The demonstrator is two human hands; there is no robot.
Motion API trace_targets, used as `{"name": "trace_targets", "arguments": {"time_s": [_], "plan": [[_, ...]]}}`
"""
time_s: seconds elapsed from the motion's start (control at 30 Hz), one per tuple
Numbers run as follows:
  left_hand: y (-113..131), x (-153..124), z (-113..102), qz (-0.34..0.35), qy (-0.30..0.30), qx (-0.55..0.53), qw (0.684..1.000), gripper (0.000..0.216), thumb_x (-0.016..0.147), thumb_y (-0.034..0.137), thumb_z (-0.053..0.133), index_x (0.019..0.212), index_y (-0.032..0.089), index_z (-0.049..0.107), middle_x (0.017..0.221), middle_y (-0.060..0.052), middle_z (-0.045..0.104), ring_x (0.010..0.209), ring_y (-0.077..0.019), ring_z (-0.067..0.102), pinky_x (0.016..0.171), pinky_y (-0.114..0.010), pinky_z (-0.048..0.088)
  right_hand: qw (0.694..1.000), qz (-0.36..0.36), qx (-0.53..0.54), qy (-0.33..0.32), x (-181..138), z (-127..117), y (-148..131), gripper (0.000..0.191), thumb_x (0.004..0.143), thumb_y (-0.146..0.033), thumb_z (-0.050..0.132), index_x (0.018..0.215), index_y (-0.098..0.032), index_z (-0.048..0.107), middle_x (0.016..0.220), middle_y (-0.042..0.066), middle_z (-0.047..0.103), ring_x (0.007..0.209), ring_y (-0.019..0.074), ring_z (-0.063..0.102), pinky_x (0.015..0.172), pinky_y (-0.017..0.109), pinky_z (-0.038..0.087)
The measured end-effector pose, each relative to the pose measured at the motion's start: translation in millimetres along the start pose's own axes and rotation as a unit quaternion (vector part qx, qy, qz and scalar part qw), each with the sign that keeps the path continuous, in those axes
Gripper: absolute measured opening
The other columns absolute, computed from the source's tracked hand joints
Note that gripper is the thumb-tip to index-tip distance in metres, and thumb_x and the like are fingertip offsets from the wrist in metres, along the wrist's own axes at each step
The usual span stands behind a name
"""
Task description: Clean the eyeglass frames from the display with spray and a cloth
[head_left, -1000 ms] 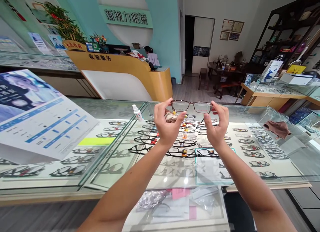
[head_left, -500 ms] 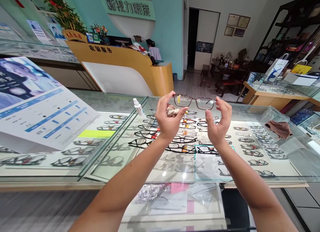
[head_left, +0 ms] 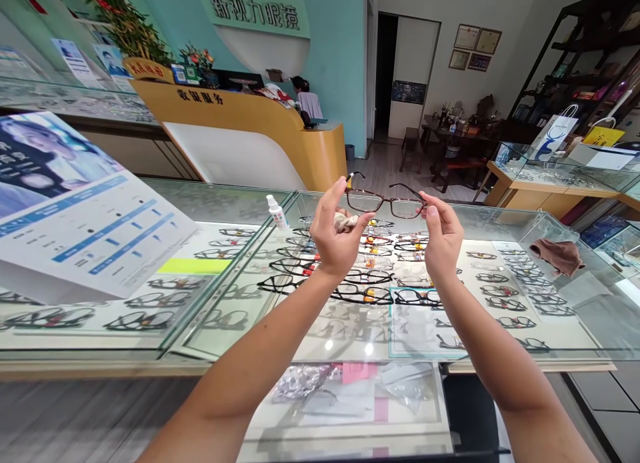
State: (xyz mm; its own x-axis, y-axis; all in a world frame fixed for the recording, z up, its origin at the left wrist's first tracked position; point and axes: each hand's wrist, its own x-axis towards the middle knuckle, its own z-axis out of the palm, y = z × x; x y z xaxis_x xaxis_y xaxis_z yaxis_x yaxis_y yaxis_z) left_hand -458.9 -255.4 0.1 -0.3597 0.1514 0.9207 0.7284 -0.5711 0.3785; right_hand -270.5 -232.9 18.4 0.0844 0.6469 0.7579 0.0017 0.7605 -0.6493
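Note:
A dark reddish-brown pair of eyeglasses is held up above the glass display case, with its temples spread and pointing away from me. My left hand is closed, pinching the left end of the frame near the hinge. Tucked in the same hand is a crumpled beige-white cloth. My right hand grips the frame's right end between thumb and fingers. Beneath both hands lie rows of black-framed eyeglasses in the display case.
A white spray bottle stands on the glass to the left. Farther left, a large desk calendar covers part of the counter. A brown cloth lies at the right. Beyond is a wooden cashier desk, with a person partly visible behind it.
The right temple, seen behind the lens before, now sticks out away from me. My right fingers have closed in on the frame's right end. The left hand has barely moved.

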Motion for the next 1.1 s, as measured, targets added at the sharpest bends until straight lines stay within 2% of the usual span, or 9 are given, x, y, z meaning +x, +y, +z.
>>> {"name": "trace_targets", "arguments": {"time_s": [0.27, 0.43, 0.57, 0.7, 0.87, 1.0, 1.1], "plan": [[-1.0, -1.3, -1.4, -0.016, -0.028, 0.004, 0.999, 0.067, 0.088, 0.065, 0.078, 0.142, 0.027, 0.065, 0.137, -0.015, 0.074, 0.079, -0.0174, 0.07, 0.068, -0.032, 0.057, 0.991, 0.099, 0.094, -0.016, 6.1, 0.0, 4.2, 0.035, 0.1, -0.053, 0.066, 0.113, -0.022, 0.075, 0.128, 0.01, 0.076, 0.074, 0.0139, 0.068, 0.082, 0.034, 0.061], [-2.2, -3.3, -0.7, -0.025, -0.041, -0.013, 0.999, 0.067, 0.088, 0.063, 0.08, 0.142, 0.028, 0.065, 0.137, -0.014, 0.074, 0.079, -0.0171, 0.069, 0.071, -0.033, 0.058, 0.972, 0.161, 0.165, -0.035, 9.9, -0.3, 8.8, 0.039, 0.092, -0.059, 0.074, 0.105, -0.022, 0.074, 0.126, 0.009, 0.077, 0.068, 0.0114, 0.064, 0.075, 0.029, 0.059], [-1.0, -3.6, 0.1, -0.026, -0.038, -0.014, 0.999, 0.065, 0.088, 0.062, 0.08, 0.141, 0.026, 0.066, 0.137, -0.015, 0.074, 0.07, -0.0138, 0.063, 0.068, -0.032, 0.057, 0.956, 0.193, 0.212, -0.055, 12.8, -2.1, 5.9, 0.043, 0.085, -0.062, 0.082, 0.101, -0.023, 0.073, 0.123, 0.007, 0.078, 0.066, 0.0107, 0.061, 0.07, 0.027, 0.057], [1.6, -4.1, 0.9, -0.025, -0.037, -0.013, 0.999, 0.063, 0.089, 0.061, 0.08, 0.139, 0.024, 0.066, 0.136, -0.015, 0.075, 0.064, -0.0109, 0.057, 0.066, -0.029, 0.055, 0.95, 0.216, 0.216, -0.072, 14.1, -3.0, -1.6, 0.042, 0.085, -0.063, 0.083, 0.101, -0.025, 0.072, 0.121, 0.005, 0.078, 0.066, 0.0113, 0.058, 0.07, 0.028, 0.056], [2.9, -6.9, 2.8, -0.032, -0.037, -0.044, 0.998, 0.059, 0.089, 0.056, 0.083, 0.136, 0.025, 0.065, 0.131, -0.013, 0.076, 0.067, -0.0115, 0.059, 0.07, -0.029, 0.055, 0.945, 0.231, 0.22, -0.066, 15.5, -3.0, -2.2, 0.045, 0.08, -0.065, 0.086, 0.098, -0.026, 0.072, 0.115, 0.005, 0.079, 0.063, 0.0117, 0.05, 0.062, 0.028, 0.05], [6.9, -8.7, 4.2, -0.071, -0.061, -0.101, 0.991, 0.061, 0.088, 0.055, 0.084, 0.135, 0.024, 0.061, 0.127, -0.012, 0.077, 0.067, -0.0101, 0.059, 0.065, -0.026, 0.052, 0.951, 0.227, 0.203, -0.046, 16.8, -3.9, 4.4, 0.043, 0.079, -0.064, 0.086, 0.096, -0.026, 0.074, 0.105, 0.003, 0.078, 0.065, 0.0121, 0.049, 0.064, 0.027, 0.047], [12.0, -8.2, 4.8, -0.111, -0.064, -0.133, 0.983, 0.065, 0.082, 0.059, 0.088, 0.129, 0.022, 0.062, 0.121, -0.011, 0.076, 0.077, -0.0129, 0.065, 0.066, -0.025, 0.052, 0.964, 0.212, 0.158, -0.029, 18.0, -5.1, 8.7, 0.042, 0.081, -0.064, 0.082, 0.093, -0.025, 0.074, 0.099, 0.002, 0.076, 0.07, 0.0134, 0.052, 0.068, 0.028, 0.046]]}}
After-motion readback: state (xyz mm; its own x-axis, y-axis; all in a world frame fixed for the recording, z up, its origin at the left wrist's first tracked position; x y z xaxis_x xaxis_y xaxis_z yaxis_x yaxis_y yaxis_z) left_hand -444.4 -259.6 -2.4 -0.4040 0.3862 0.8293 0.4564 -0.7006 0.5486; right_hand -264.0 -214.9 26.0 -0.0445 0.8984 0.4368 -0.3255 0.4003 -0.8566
